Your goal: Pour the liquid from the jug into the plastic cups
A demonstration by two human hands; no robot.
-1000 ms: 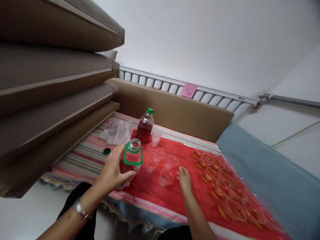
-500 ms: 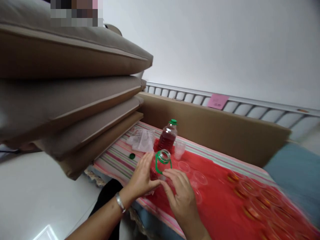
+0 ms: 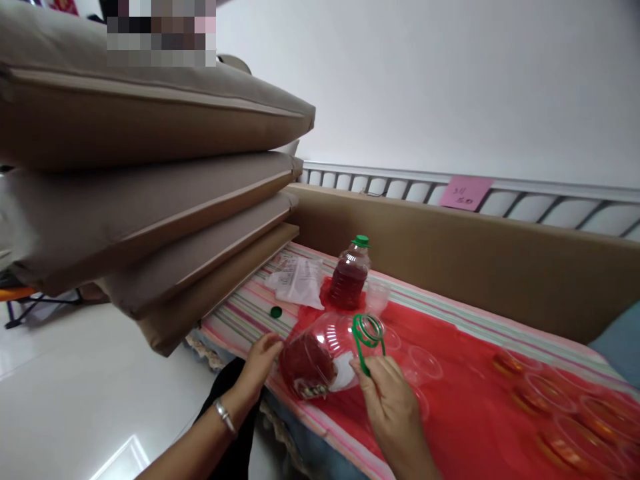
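Observation:
A large clear plastic jug (image 3: 315,363) with dark red liquid and some pale bits at its bottom lies tilted, its uncapped mouth toward the right. My right hand (image 3: 393,407) is closed around the jug's green handle (image 3: 361,350). At the base end, my left hand (image 3: 257,367) holds the jug from the left side, fingers partly hidden. Beyond it stands a second bottle (image 3: 349,280) of red liquid, upright with a green cap. A loose green cap (image 3: 276,311) rests on the striped cloth. Clear plastic cups (image 3: 377,297) are stacked beside the bottle.
Several cups of amber liquid (image 3: 575,440) stand on the red sheet (image 3: 465,387) at right. Clear empty cups (image 3: 425,363) sit nearer the jug. A plastic bag (image 3: 300,283) lies behind. Stacked cushions (image 3: 200,180) rise at left; a brown board (image 3: 450,247) lines the back.
The jug has tipped further onto its side, its body now visible between my hands. My left hand has moved left to its base; my right hand now grips the handle. The view has shifted.

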